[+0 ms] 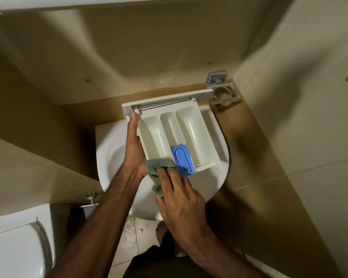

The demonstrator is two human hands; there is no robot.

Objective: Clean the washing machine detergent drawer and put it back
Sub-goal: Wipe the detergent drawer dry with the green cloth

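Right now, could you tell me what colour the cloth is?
Grey-green cloth, clearest in the head view.

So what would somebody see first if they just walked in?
The bright blue insert in the middle of the white detergent drawer, held over the white sink. The left hand steadies the drawer's side, while the right hand presses a green cloth on its near corner.
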